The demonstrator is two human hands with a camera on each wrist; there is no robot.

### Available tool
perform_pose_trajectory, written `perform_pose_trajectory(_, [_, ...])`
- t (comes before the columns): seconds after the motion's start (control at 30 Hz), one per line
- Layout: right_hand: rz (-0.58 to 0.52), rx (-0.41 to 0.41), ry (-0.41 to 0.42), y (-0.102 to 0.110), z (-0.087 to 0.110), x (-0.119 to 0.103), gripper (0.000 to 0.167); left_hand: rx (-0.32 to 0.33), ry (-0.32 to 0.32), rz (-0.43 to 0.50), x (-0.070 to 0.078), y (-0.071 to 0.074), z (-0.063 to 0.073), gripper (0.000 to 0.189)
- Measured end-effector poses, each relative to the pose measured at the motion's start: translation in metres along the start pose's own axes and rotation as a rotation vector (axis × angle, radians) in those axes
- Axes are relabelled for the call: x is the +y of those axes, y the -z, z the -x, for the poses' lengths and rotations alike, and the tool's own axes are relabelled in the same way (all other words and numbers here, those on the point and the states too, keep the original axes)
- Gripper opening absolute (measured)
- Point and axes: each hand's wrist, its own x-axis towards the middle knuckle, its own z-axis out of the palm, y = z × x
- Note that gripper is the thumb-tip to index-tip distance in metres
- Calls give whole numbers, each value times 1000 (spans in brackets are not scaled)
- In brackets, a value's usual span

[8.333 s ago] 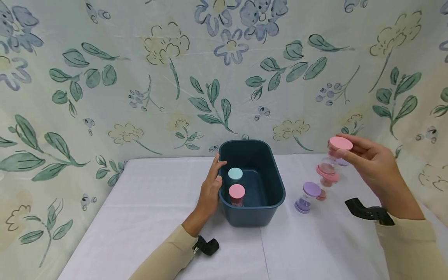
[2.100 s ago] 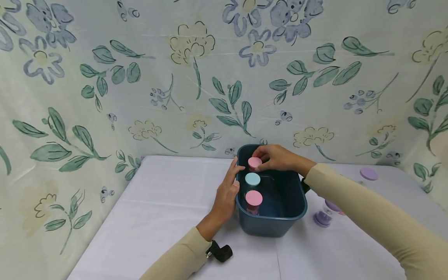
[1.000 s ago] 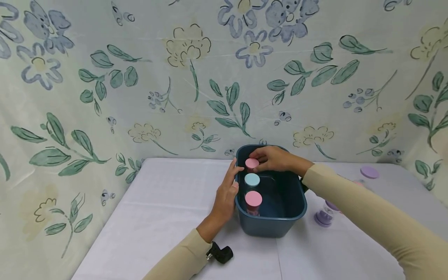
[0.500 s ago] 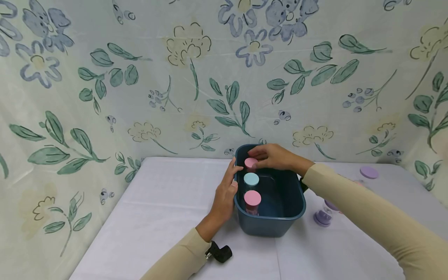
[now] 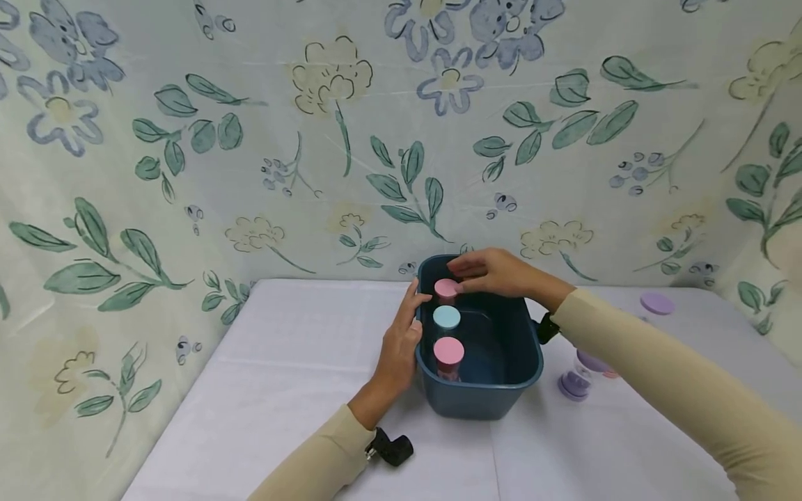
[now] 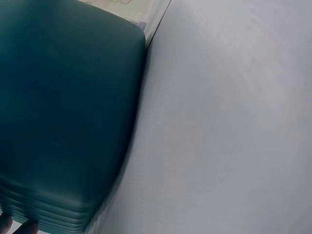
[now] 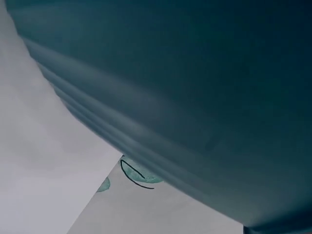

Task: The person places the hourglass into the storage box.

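A pale cloth backdrop printed with green leaves, blue flowers and yellow flowers fills the upper frame and left side, behind a white-covered desk across the lower frame, in soft light.

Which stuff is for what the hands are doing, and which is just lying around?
Looks like the job:
bin, left hand at its side
back pink jar, right hand at it
blue jar
front pink jar

Lying around, maybe waiting:
near purple jar
far purple lid
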Motion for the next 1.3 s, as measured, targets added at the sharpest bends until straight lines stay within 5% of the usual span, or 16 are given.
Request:
perform_pose_trajectory(0.3, [-83,29,-45,10,22,-3,51,4,6,5,1,0,-1,46])
perform_pose_trajectory(0.57, [-17,109,-98,15,45,-14,48,5,5,10,1,0,-2,47])
perform_pose_trajectory(1.03, [-82,220,-166,16,78,-22,49,11,-7,15,2,2,-3,45])
perform_pose_trajectory(1.3, [-93,301,-146,13,102,-33,50,3,5,13,2,1,-2,45])
